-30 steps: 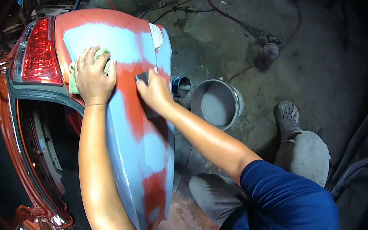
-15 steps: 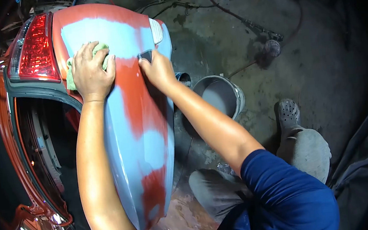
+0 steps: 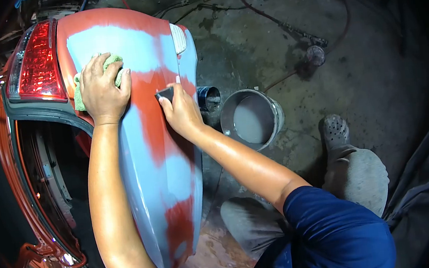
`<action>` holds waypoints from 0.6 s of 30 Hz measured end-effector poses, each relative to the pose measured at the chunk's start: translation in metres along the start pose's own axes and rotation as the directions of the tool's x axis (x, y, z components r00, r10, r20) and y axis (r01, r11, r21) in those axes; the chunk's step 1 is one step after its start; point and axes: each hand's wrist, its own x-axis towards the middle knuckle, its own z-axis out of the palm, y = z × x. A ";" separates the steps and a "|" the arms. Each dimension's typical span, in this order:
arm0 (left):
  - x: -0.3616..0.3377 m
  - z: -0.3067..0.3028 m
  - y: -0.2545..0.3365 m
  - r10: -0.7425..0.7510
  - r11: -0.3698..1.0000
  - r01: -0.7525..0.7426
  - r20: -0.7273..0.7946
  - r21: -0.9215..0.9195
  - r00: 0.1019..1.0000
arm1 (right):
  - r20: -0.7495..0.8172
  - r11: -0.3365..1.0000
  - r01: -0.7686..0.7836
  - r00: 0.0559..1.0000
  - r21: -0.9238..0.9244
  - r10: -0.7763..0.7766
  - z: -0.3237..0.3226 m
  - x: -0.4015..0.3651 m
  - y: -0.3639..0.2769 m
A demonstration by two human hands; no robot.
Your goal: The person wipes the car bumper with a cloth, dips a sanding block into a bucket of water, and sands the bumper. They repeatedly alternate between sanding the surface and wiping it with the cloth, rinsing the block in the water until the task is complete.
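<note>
The car's bumper is a curved panel in patches of pale blue-grey and red. On its upper left part my left hand presses a green cloth, fingers bent over it. Parts of the cloth show between and beside the fingers. My right hand grips a small dark grey piece of sandpaper between thumb and fingers, against a red patch near the panel's right side. Most of the sandpaper is hidden by the hand.
A red tail light sits left of the bumper and a white reflector at its upper right. A bucket of cloudy liquid stands on the floor beside a can. A hose and round tool lie farther off.
My right hand has slid down the panel toward me with the sandpaper, from beside the reflector onto the red patch. My left hand stays on the cloth in about the same place.
</note>
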 end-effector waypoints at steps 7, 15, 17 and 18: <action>0.002 0.000 -0.002 0.007 1.000 -0.007 -0.001 -0.004 1.000 | -0.038 0.996 -0.056 0.998 -0.069 0.054 0.005 0.028 -0.001; 0.000 0.000 -0.001 0.010 1.000 -0.010 0.015 -0.002 1.000 | 0.037 0.968 -0.235 0.970 -0.084 0.238 -0.006 0.044 -0.023; 0.001 0.000 -0.002 0.014 1.000 -0.014 0.012 -0.002 1.000 | 0.010 0.995 -0.096 0.995 -0.022 0.096 0.005 0.009 -0.014; 0.000 0.000 -0.002 0.014 1.000 -0.013 0.009 -0.003 1.000 | 0.026 0.995 -0.086 0.996 -0.050 0.087 0.001 0.012 -0.016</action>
